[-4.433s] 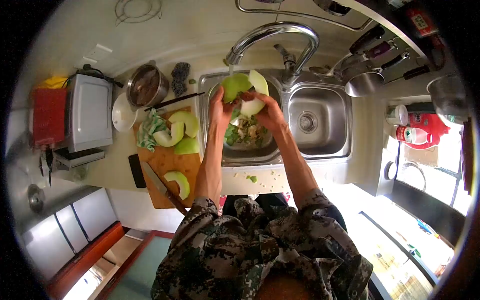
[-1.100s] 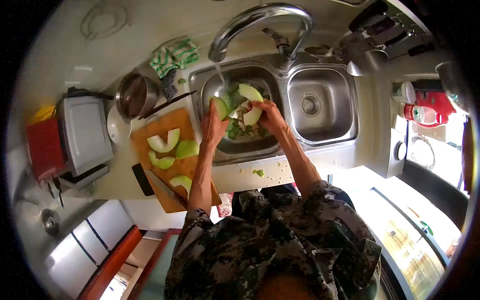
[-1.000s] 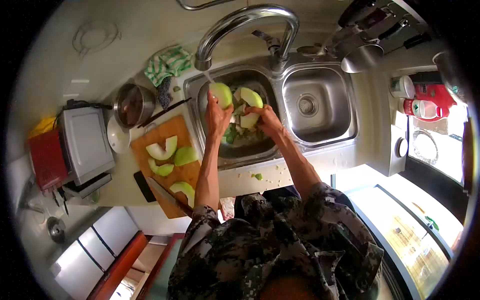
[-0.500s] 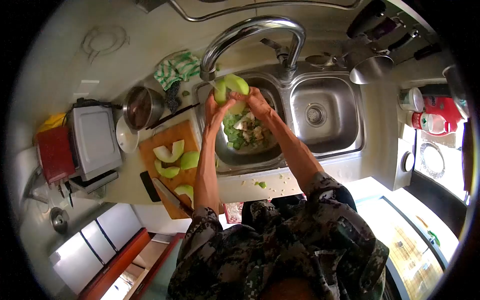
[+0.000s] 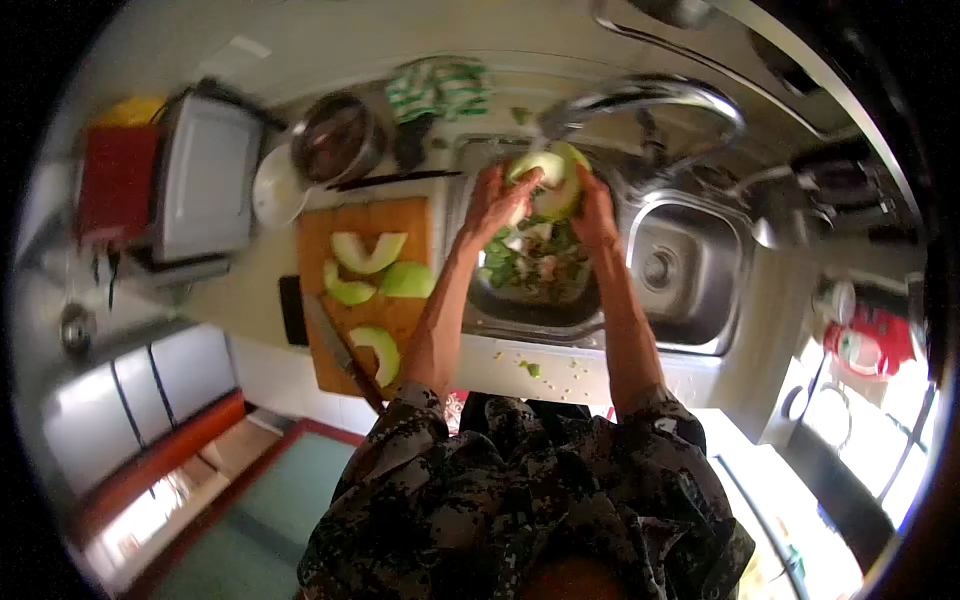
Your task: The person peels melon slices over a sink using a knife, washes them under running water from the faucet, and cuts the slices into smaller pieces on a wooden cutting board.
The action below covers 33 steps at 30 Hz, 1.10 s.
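Observation:
Over the left sink basin (image 5: 535, 325), just below the faucet (image 5: 640, 95), both my hands hold pale green melon slices. My left hand (image 5: 497, 208) closes on a curved melon slice (image 5: 543, 165) with the thumb laid across it. My right hand (image 5: 595, 208) grips the green-skinned outer side of another melon slice (image 5: 562, 198); its fingertips are partly hidden. Beneath them, green peelings and pale scraps (image 5: 535, 260) lie in the basin. To the left, several cut melon slices (image 5: 368, 252) and a kitchen knife (image 5: 340, 345) rest on a wooden cutting board (image 5: 318, 225).
Left of the basin are chopsticks (image 5: 395, 180), a metal pot (image 5: 338, 140), a white bowl (image 5: 277, 187) and a green-striped cloth (image 5: 440, 88). A second basin (image 5: 690, 300) adjoins on the right. Seeds and a green scrap (image 5: 533, 370) dot the counter's front edge.
The view has turned, so the sink sits further right. My hands have moved apart; the melon slices, pressed together before, now show their pale inner sides.

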Tool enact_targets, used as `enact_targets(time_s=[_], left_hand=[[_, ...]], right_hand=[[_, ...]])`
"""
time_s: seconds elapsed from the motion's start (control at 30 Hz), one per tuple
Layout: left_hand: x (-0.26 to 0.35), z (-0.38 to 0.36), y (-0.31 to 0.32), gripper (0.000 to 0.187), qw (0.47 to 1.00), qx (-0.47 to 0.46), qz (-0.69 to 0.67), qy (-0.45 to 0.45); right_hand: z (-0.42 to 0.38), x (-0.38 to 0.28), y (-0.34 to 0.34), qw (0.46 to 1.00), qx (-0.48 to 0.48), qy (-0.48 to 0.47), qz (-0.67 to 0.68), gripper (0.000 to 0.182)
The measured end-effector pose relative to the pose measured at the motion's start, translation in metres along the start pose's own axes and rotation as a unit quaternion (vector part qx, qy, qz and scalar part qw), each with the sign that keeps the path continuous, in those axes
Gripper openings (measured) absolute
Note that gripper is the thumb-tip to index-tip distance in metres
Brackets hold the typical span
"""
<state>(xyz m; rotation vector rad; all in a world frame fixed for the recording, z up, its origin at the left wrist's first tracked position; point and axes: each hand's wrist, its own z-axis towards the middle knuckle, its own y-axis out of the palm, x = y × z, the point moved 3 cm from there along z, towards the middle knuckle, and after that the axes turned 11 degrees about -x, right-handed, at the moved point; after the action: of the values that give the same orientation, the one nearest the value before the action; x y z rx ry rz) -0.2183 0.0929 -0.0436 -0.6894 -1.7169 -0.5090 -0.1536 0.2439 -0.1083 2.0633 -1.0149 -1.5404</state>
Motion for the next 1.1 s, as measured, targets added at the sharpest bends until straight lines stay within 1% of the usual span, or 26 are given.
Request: enact_targets(time_s=[0.03,0.07,0.1,0.13,0.17,0.23,0.3,0.33,0.4,0.43,0.5,0.53,0.57,0.63,0.67,0.7,0.73,0.77,0.8,0.83,0.9,0.93,0.97,1.0,1.03,1.1], left_hand=[[-0.001,-0.012,-0.01,0.03,0.999,0.026,-0.011,-0.038],[-0.003,-0.023,-0.013,0.033,0.986,0.043,-0.148,-0.063],[-0.023,-0.022,-0.018,0.03,0.96,0.029,-0.27,-0.071],[-0.03,-0.025,-0.022,0.027,0.952,0.03,-0.295,-0.079],[-0.037,-0.031,-0.027,0.025,0.943,0.031,-0.321,-0.087],[-0.043,-0.042,-0.032,0.016,0.918,0.032,-0.385,-0.087],[-0.055,-0.038,-0.032,0.019,0.872,-0.035,-0.481,-0.084],[-0.058,-0.036,-0.029,0.019,0.871,-0.045,-0.482,-0.087],[-0.064,-0.036,-0.022,0.031,0.836,-0.028,-0.53,-0.137],[-0.063,-0.033,-0.021,0.031,0.837,-0.036,-0.528,-0.141],[-0.062,-0.026,-0.018,0.036,0.801,-0.075,-0.567,-0.178],[-0.063,-0.02,-0.013,0.035,0.772,-0.087,-0.598,-0.198],[-0.064,-0.017,-0.01,0.035,0.774,-0.094,-0.593,-0.201],[-0.045,-0.018,-0.006,0.038,0.857,-0.065,-0.466,-0.208],[-0.035,-0.019,-0.004,0.038,0.902,-0.066,-0.372,-0.211],[-0.039,-0.016,-0.003,0.038,0.903,-0.07,-0.365,-0.217],[-0.044,-0.009,-0.006,0.039,0.956,-0.071,-0.232,-0.166],[-0.05,-0.006,-0.01,0.041,0.986,-0.071,-0.095,-0.113],[-0.054,-0.007,-0.015,0.043,0.984,-0.099,-0.103,-0.104],[-0.061,-0.002,-0.024,0.043,0.984,-0.103,-0.095,-0.106],[-0.07,0.006,-0.038,0.045,0.983,-0.106,0.11,-0.098],[-0.029,0.003,-0.025,0.05,0.969,-0.183,0.091,-0.139],[-0.031,0.002,-0.021,0.05,0.967,-0.187,0.096,-0.142],[-0.032,0.002,-0.02,0.052,0.976,-0.15,0.075,-0.137],[-0.031,0.004,-0.019,0.054,0.984,-0.112,0.054,-0.131],[-0.026,0.002,-0.011,0.054,0.981,-0.121,0.043,-0.146]], right_hand=[[0.005,0.008,0.004,0.999,-0.036,-0.003,0.024,0.044],[0.009,0.025,0.009,0.999,-0.042,0.009,0.027,0.044],[0.012,0.035,0.005,0.999,-0.043,0.025,-0.001,0.043],[0.006,0.03,0.006,0.998,-0.035,0.037,-0.034,0.042],[0.002,0.032,0.014,0.998,-0.052,0.026,-0.024,0.037],[-0.008,0.037,0.029,0.997,-0.028,-0.034,-0.056,0.031],[-0.014,0.035,0.034,0.994,-0.045,-0.023,-0.092,0.023],[-0.015,0.03,0.038,0.994,-0.041,-0.027,-0.094,0.024],[-0.015,0.026,0.037,0.994,-0.028,-0.035,-0.096,0.026],[-0.013,0.025,0.035,0.995,-0.042,-0.041,-0.078,0.028],[-0.011,0.023,0.028,0.996,-0.05,-0.054,-0.056,0.032],[-0.009,0.022,0.024,0.996,-0.061,-0.058,-0.014,0.034],[-0.006,0.02,0.02,0.995,-0.072,-0.062,0.028,0.037],[-0.003,0.013,0.016,0.995,-0.069,-0.069,0.017,0.039],[-0.004,0.011,0.014,0.996,-0.066,-0.058,-0.001,0.038],[-0.005,0.008,0.014,0.997,-0.064,-0.047,-0.018,0.037],[-0.006,0.006,0.014,0.995,-0.079,-0.03,-0.043,0.034],[-0.006,0.005,0.014,0.996,-0.075,-0.033,-0.036,0.034],[-0.004,0.006,0.014,0.995,-0.084,-0.025,-0.046,0.033],[0.002,0.008,0.013,0.994,-0.094,-0.019,-0.057,0.033],[0.007,0.01,0.012,0.994,-0.098,-0.019,-0.043,0.033],[0.007,0.006,0.014,0.993,-0.106,-0.006,-0.059,0.034],[0.006,0.005,0.016,0.99,-0.114,0.008,-0.077,0.035],[0.009,0.009,0.017,0.995,-0.087,0.006,-0.04,0.036],[0.012,0.008,0.018,0.996,-0.084,0.002,-0.036,0.036],[0.016,0.011,0.015,0.995,-0.081,-0.005,-0.056,0.038]])
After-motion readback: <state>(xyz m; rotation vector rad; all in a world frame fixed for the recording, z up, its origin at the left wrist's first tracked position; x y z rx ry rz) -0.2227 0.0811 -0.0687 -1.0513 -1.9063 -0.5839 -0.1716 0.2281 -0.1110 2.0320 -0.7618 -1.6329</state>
